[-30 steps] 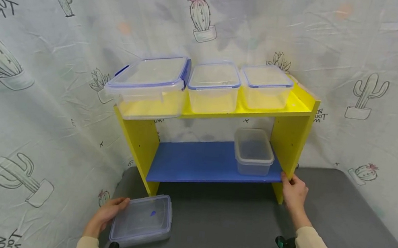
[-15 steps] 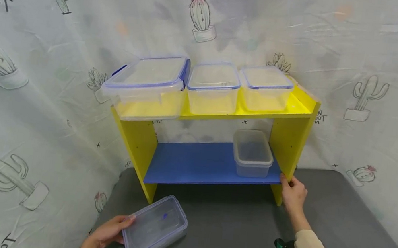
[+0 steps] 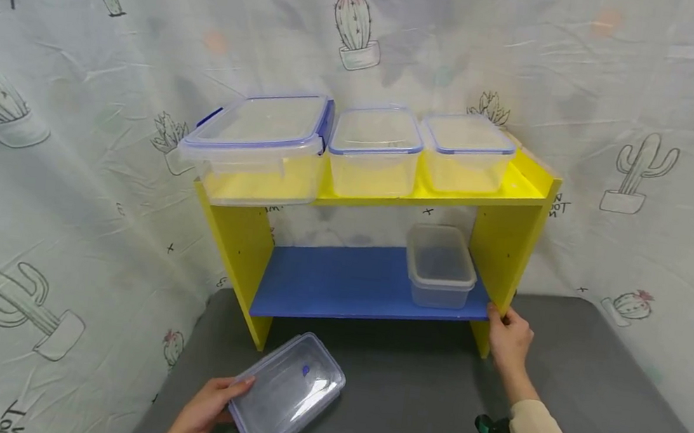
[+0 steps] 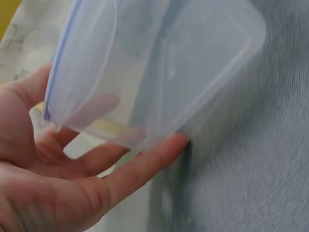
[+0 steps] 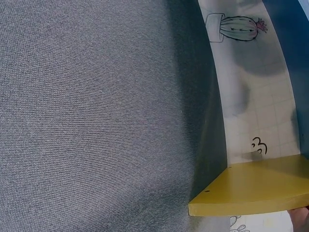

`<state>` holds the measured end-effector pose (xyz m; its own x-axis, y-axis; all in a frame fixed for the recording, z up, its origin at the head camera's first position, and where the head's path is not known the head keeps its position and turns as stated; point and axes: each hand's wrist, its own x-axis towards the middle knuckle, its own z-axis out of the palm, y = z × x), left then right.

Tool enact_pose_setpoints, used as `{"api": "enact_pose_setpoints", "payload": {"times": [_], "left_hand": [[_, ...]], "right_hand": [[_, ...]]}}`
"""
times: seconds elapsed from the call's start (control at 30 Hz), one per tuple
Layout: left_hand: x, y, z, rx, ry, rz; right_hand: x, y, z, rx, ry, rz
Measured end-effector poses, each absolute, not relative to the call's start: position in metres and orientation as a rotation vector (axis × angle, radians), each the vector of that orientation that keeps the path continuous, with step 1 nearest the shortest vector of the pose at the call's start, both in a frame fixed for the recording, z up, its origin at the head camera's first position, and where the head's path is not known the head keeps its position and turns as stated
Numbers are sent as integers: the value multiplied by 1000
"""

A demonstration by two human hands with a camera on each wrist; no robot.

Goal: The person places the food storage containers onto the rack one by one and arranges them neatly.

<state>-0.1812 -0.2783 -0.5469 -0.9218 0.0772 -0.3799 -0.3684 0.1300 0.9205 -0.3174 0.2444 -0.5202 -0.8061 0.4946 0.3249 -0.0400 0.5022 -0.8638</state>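
We see the biggest risk at the shelf (image 3: 374, 198): it is a light yellow and blue unit on a gray mat (image 3: 590, 383), and three lidded tubs crowd its top board, the left tub (image 3: 259, 147) overhanging the end. A knock against its leg could, we judge, tip that tub off. Our right hand (image 3: 509, 336) grips the front edge of the right side panel, fingers curled round it, which steadies the frame; letting go early would leave it free to rock.

Next, the box (image 3: 290, 392) itself. It is clear, lidded, with a blue dot on top, and lies flat on the mat just in front of the shelf's left leg. Our left hand (image 3: 209, 407) holds its near left corner, thumb on the lid and fingers under the base; the wrist view shows the fingers (image 4: 145, 166) stretched beneath it. That is a grip at one corner only, so we think the smooth plastic could slip or swing.

A small open tub (image 3: 440, 265) on the blue board, at its right end, leaves room beside it.

Against a second ago, the box has slid rightward and turned, its far end now pointing toward the shelf, and our left hand has come with it. Our right hand has stayed put on the panel.
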Motion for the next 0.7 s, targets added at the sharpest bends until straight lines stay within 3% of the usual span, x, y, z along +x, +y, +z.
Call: {"api": "enact_pose_setpoints", "payload": {"times": [0.17, 0.7], "left_hand": [[-177, -267, -537, -331, 2180, 1807], [-163, -250, -545, -63, 1922, 1825]], "right_hand": [[-317, 243, -520, -376, -2204, 1287], [-318, 242, -521, -394, -2196, 1248]]}}
